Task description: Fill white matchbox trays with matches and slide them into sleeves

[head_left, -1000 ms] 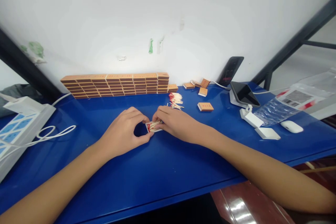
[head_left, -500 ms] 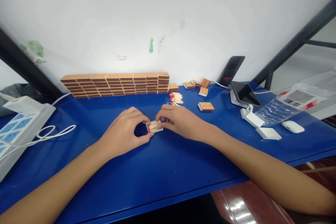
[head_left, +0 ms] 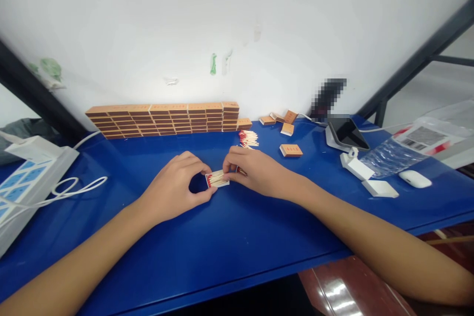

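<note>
A small white matchbox tray (head_left: 224, 184) full of matches (head_left: 216, 177) sits low over the blue table, the red heads toward its left end. My left hand (head_left: 176, 182) grips the tray's left end between thumb and fingers. At its right end, my right hand (head_left: 259, 172) pinches the plain ends of the matches with thumb and forefinger. Partly hidden under my right palm is something with red and dark parts. A loose pile of red-headed matches (head_left: 251, 138) lies just beyond the right hand. One closed matchbox (head_left: 291, 150) rests farther right.
Along the wall runs a long stack of matchboxes (head_left: 163, 119). Several loose matchboxes (head_left: 287, 129) lie right of it. A phone on a stand (head_left: 347, 133), white adapters (head_left: 356, 167), a white case (head_left: 414, 178) and plastic packaging (head_left: 392, 153) occupy the right; a power strip (head_left: 33, 177) the left.
My right hand has shifted slightly rightward along the matches. The left hand and the tray have hardly moved.
</note>
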Available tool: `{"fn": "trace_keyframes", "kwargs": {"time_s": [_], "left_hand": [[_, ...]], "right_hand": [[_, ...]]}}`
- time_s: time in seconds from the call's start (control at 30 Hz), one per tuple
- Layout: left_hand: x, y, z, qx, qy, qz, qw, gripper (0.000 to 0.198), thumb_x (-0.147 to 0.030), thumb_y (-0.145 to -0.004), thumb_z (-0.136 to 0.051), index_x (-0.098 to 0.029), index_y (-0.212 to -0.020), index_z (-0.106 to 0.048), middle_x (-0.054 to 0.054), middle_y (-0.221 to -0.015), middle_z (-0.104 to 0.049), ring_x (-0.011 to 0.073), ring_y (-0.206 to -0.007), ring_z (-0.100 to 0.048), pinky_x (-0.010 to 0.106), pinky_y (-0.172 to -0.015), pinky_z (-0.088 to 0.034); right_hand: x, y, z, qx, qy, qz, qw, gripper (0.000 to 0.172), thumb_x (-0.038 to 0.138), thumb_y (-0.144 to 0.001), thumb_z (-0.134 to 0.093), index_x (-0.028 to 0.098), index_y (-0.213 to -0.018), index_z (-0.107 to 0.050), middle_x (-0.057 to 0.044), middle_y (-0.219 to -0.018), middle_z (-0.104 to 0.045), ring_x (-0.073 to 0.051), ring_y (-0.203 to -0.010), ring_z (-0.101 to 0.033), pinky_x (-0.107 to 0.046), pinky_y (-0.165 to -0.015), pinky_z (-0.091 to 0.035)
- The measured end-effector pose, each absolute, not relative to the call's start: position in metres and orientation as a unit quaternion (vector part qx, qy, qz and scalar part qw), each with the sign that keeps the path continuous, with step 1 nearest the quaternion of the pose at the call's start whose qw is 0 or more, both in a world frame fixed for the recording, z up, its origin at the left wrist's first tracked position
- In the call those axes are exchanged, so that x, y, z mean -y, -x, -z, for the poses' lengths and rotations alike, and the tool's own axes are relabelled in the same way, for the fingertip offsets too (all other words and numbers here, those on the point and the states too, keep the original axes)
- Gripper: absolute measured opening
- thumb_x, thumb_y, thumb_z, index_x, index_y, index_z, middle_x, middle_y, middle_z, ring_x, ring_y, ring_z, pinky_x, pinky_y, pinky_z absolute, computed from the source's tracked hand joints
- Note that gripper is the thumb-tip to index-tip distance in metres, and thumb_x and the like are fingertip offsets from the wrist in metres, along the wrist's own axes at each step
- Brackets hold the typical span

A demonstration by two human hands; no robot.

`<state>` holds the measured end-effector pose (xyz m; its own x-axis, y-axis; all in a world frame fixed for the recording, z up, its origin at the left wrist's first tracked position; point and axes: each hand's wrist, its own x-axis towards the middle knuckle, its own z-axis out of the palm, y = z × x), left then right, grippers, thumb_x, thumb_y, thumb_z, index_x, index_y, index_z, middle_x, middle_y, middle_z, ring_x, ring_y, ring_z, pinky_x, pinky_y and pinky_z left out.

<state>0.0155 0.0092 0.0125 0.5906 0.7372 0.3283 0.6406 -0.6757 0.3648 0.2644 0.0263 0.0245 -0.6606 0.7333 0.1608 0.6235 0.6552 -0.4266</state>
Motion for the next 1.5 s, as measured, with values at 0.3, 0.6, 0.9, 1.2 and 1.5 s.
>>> {"fn": "trace_keyframes", "kwargs": {"time_s": [0.3, 0.6, 0.9, 1.2, 1.5], "left_hand": [[-0.009, -0.016, -0.012, -0.389, -0.885, -0.235, 0.101, 0.019, -0.038, -0.09, -0.074, -0.024, -0.102, -0.073, 0.005, -0.103, -0.076, 0.0274, -0.103, -0.066, 0.044, -0.091, -0.054], [-0.009, -0.015, -0.012, -0.381, -0.889, -0.236, 0.095, 0.018, -0.036, -0.09, -0.074, -0.022, -0.101, -0.071, 0.005, -0.101, -0.075, 0.0261, -0.1, -0.064, 0.044, -0.09, -0.054], [-0.008, -0.016, -0.011, -0.379, -0.89, -0.236, 0.089, 0.018, -0.037, -0.091, -0.073, -0.022, -0.101, -0.07, 0.005, -0.101, -0.075, 0.0259, -0.1, -0.065, 0.044, -0.089, -0.054], [-0.008, -0.017, -0.015, -0.394, -0.886, -0.225, 0.091, 0.021, -0.04, -0.092, -0.071, -0.022, -0.103, -0.073, 0.005, -0.102, -0.075, 0.0268, -0.101, -0.065, 0.044, -0.087, -0.053], [-0.009, -0.016, -0.013, -0.396, -0.886, -0.223, 0.092, 0.022, -0.041, -0.093, -0.071, -0.023, -0.104, -0.074, 0.006, -0.103, -0.075, 0.0269, -0.102, -0.064, 0.045, -0.089, -0.053]], "right_hand": [[-0.026, -0.266, -0.023, 0.895, 0.365, -0.163, 0.198, 0.003, 0.018, -0.1, -0.067, 0.019, -0.099, -0.07, -0.003, -0.097, -0.062, -0.014, -0.078, -0.055, -0.028, -0.07, -0.04], [-0.021, -0.263, -0.024, 0.899, 0.354, -0.187, 0.179, 0.008, 0.021, -0.102, -0.063, 0.018, -0.105, -0.071, -0.004, -0.099, -0.061, -0.013, -0.074, -0.054, -0.027, -0.068, -0.041], [-0.021, -0.259, -0.02, 0.898, 0.373, -0.157, 0.169, 0.006, 0.024, -0.099, -0.069, 0.018, -0.1, -0.072, -0.003, -0.098, -0.061, -0.012, -0.072, -0.053, -0.028, -0.068, -0.04], [-0.055, -0.31, -0.047, 0.846, 0.48, -0.064, 0.222, 0.02, 0.033, -0.097, -0.069, 0.019, -0.082, -0.073, -0.005, -0.083, -0.069, -0.018, -0.075, -0.058, -0.032, -0.068, -0.038], [-0.066, -0.313, -0.025, 0.874, 0.454, -0.078, 0.154, 0.017, 0.014, -0.096, -0.06, 0.018, -0.109, -0.071, -0.009, -0.105, -0.067, -0.019, -0.089, -0.063, -0.031, -0.077, -0.045]]}}
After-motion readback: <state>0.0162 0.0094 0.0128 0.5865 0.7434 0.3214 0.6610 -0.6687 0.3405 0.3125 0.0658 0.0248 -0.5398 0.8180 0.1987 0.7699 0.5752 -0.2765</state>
